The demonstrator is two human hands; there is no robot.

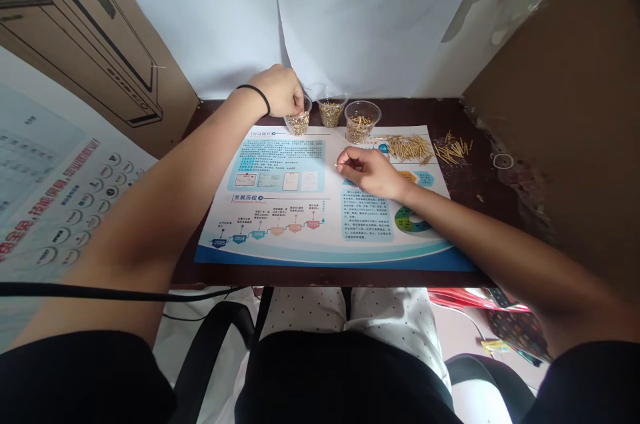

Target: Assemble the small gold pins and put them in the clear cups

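Observation:
My left hand [280,89], with a black band at the wrist, reaches to the left clear plastic cup [299,125]. Its fingers are bent together at the cup's mouth; whatever they hold, if anything, is hidden. Small gold-coloured metal parts fill the bottom of that cup. Over the middle of the printed sheet [300,237], my right hand [373,172] pinches a tiny pale metal part [336,165] between thumb and forefinger. To its right lies a pile of slim gold-coloured metal pins [410,148], partly on the sheet.
Two more clear cups, the middle cup [331,115] and the right cup [362,124], hold similar small parts. Another cluster of pins [453,149] lies on the dark tabletop. A ring [503,161] sits farther right. Cardboard [100,31] and a white paper-covered wall [370,24] enclose the table.

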